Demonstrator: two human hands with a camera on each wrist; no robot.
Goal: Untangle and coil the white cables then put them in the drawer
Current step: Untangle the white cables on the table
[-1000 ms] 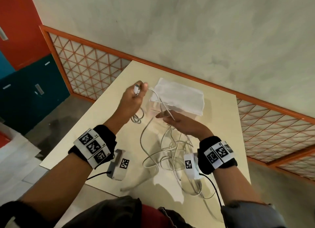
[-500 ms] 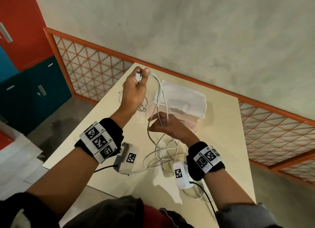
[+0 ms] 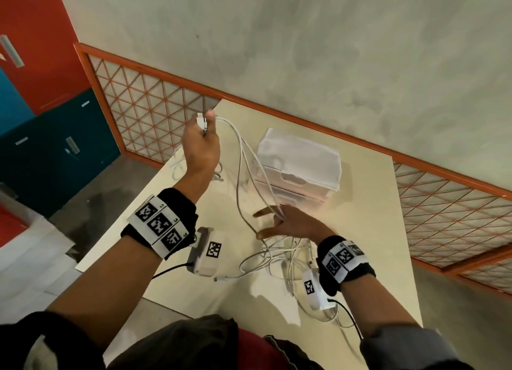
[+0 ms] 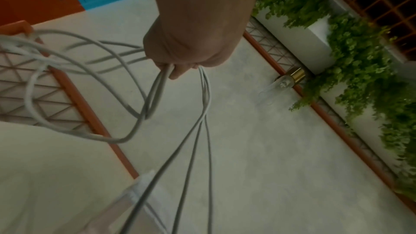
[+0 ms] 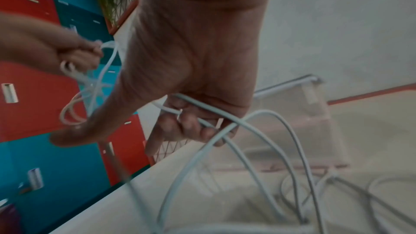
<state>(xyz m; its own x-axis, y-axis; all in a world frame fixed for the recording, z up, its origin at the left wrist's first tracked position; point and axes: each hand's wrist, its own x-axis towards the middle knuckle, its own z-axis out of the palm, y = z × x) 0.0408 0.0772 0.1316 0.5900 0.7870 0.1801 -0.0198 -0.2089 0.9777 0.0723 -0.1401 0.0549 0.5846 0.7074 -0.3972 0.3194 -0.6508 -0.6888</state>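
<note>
My left hand [image 3: 202, 148] is raised above the table's far left corner and grips the plug ends of the white cables [image 3: 241, 153]; the left wrist view shows loops hanging from its fist [image 4: 191, 42]. Taut strands slope down to my right hand [image 3: 288, 223], which hovers low over the table. Its thumb and forefinger are spread, and the strands pass between its loosely curled other fingers [image 5: 191, 127]. Below it a tangle of cables [image 3: 277, 256] lies on the table. The translucent white drawer unit [image 3: 299, 162] stands behind, apparently closed.
The cream table [image 3: 374, 231] ends close on the left and near sides. An orange lattice railing [image 3: 155, 114] runs behind it against a grey wall. Red and teal lockers [image 3: 55, 148] stand at the left. A loose plug [image 3: 221, 278] lies near the front edge.
My left hand has risen and moved farther away, pulling the cables up and taut. My right hand has dropped toward the table and spread its fingers, letting strands slide through.
</note>
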